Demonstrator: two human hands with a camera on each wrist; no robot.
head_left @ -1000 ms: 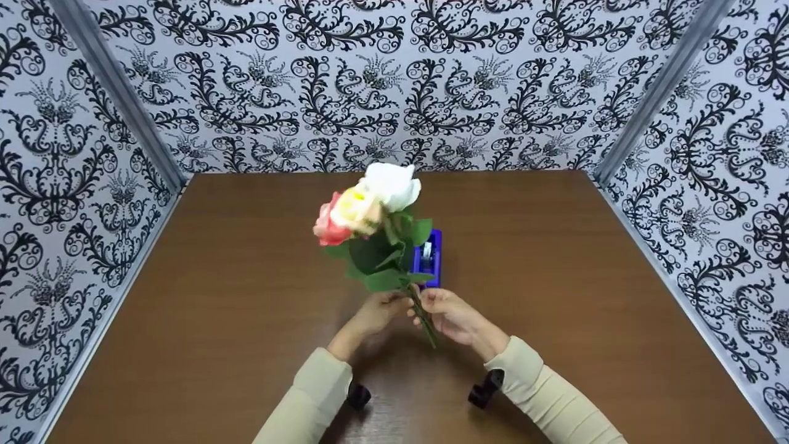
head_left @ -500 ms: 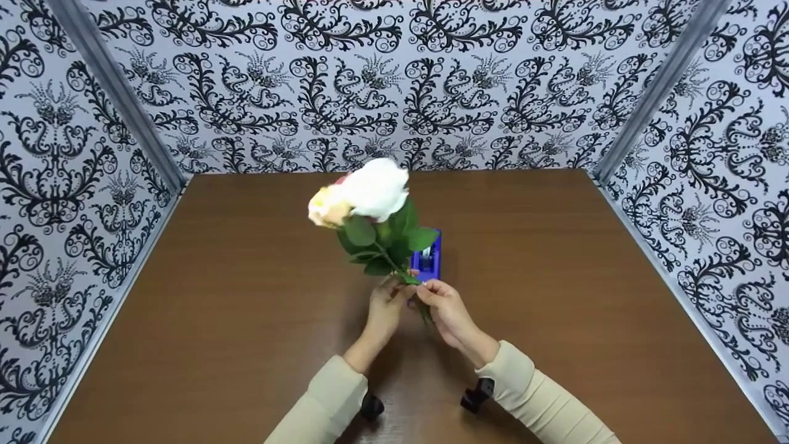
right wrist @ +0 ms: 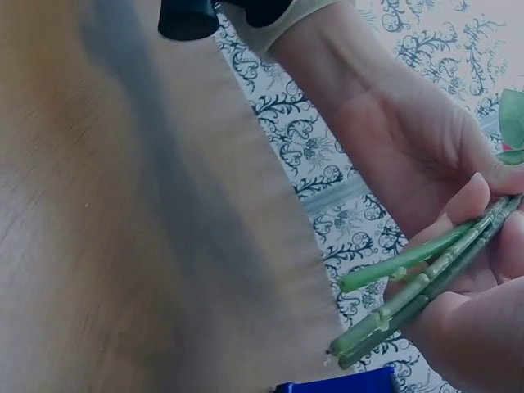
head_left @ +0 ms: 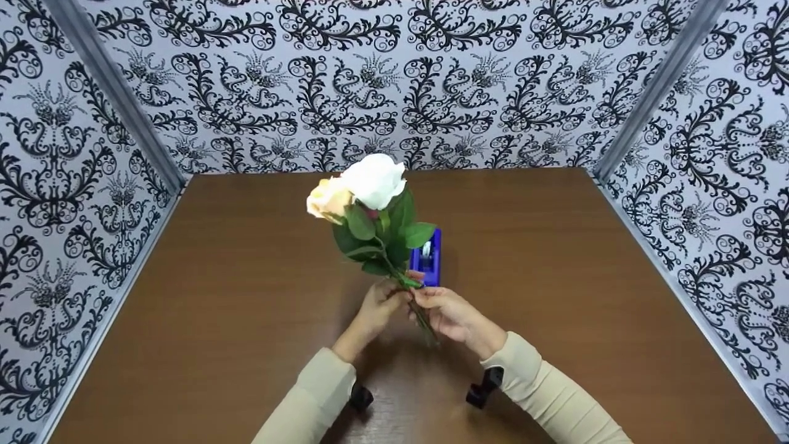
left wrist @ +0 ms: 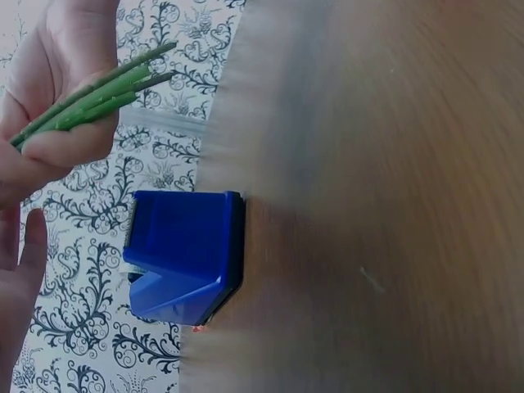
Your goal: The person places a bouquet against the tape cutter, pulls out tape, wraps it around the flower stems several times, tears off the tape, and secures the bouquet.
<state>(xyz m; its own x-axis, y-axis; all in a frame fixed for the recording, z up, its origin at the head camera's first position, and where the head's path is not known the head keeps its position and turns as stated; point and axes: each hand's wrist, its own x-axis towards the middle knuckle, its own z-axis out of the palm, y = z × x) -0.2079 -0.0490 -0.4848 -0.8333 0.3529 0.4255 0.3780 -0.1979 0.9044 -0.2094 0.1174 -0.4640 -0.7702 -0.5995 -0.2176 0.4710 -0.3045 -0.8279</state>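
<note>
A small bouquet of roses is held up over the table, its blooms tilted to the far left. A white rose (head_left: pixel 376 180) and a cream rose (head_left: pixel 328 198) face up, with green leaves (head_left: pixel 360 231) below; a trace of pink shows between them. My left hand (head_left: pixel 376 308) grips the stems just under the leaves. Beside it my right hand (head_left: pixel 455 313) pinches the same stems a little lower. In the right wrist view, the cut stem ends (right wrist: pixel 417 291) stick out past the fingers. Directly behind the hands stands a blue tape dispenser (head_left: pixel 434 265), partly covered by the leaves.
The brown wooden table (head_left: pixel 555 259) is enclosed by patterned walls (head_left: pixel 357 80) at the back and both sides. Black wrist cameras (head_left: pixel 484 388) hang below both sleeves, close over the table. The dispenser (left wrist: pixel 184 246) stands just beyond the stem ends.
The bouquet has been turned between my hands: the pink rose has gone behind, and the cream one has moved to the left. The left hand shifted in, then back slightly.
</note>
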